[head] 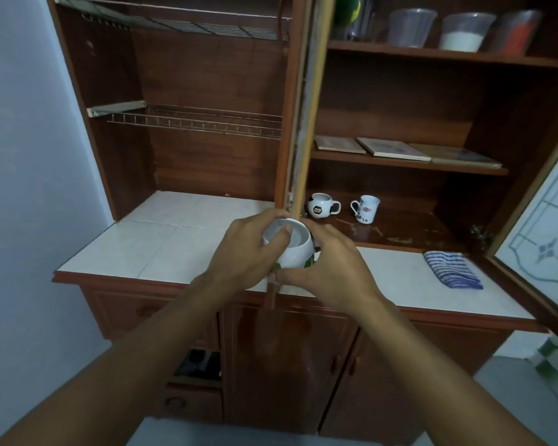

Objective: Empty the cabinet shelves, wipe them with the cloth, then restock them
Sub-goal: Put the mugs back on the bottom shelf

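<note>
Over the surface (149, 246), left hand (242, 252) and right hand (332, 268) grip a round mug (295, 251) with curled fingers (282, 235); two other mugs (322, 206) stand shelved, cloth (451, 273) folded: emptying seems unfinished.

Count: 3 white ceramic mugs (295, 252) (319, 206) (366, 209), 3 flat square tiles (339, 144) (393, 149) (461, 155), 3 clear plastic tubs (411, 27) (464, 32) (516, 32), 2 metal wire racks (181, 22) (200, 122), 1 blue-and-white striped folded cloth (451, 273).

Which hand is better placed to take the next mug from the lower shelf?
Right, probably. Both hands hold the round mug, but the right hand is on the side of the shelf where the football mug and the white mug stand; the left hand would have to cross over.
</note>
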Tool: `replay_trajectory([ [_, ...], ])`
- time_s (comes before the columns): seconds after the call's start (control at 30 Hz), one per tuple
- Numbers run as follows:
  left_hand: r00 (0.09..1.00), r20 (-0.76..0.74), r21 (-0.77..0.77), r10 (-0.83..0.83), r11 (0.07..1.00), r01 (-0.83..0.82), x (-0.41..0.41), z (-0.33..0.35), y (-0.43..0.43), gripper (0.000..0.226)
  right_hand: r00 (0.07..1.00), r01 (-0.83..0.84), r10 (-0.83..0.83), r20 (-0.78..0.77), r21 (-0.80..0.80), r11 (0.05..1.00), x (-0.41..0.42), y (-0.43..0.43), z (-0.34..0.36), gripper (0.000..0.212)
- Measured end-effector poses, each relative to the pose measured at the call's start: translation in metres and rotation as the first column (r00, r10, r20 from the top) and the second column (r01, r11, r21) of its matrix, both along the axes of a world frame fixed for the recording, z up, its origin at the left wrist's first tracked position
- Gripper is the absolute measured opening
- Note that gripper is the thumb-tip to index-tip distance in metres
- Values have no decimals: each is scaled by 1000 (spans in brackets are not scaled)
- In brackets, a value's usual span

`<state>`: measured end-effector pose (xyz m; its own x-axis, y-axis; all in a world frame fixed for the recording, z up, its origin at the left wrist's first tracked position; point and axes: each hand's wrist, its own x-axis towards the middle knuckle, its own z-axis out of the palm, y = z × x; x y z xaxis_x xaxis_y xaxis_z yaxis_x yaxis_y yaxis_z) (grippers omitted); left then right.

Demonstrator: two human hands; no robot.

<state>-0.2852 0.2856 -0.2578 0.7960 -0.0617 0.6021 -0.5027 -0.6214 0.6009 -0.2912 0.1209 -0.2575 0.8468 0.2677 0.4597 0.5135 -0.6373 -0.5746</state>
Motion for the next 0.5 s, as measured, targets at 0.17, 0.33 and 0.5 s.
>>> replay_trajectory([
  [0.17,1000,-21,-10,7,1000,-8,0,-3,-48,45,1000,3,-4,-17,-26,1000,-2,-49,0,78],
  [0.33,999,-17,14,-34,999,34,17,-3,-79,52,999,36,-36,-3,-11,999,6,-79,2,77],
  [0.5,995,-24,39,-92,995,93,37,-2,-103,48,998,70,-70,-2,36,997,12,-102,5,68],
])
